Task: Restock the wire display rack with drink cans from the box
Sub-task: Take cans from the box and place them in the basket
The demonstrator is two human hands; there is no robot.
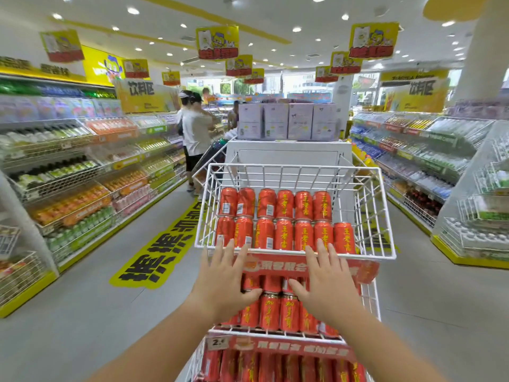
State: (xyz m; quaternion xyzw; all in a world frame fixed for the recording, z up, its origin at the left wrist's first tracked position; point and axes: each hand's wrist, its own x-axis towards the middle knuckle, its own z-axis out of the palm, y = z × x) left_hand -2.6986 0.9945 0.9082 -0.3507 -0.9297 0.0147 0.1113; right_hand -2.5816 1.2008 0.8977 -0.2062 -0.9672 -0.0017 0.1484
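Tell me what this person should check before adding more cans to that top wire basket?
1. The left hand is free: ok, open, holding nothing.
2. The right hand is free: ok, open, holding nothing.
3. The top basket has room: ok, bare wire shows behind the two rows.
4. The red cans in it stand upright: ok.
5. The box is within reach: cannot tell, no box is in view.

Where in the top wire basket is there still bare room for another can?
Free: the strip between the back row of cans and the basket's rear wall, and the slot right of that row's last can. Crowded: the front row and the lower tier.
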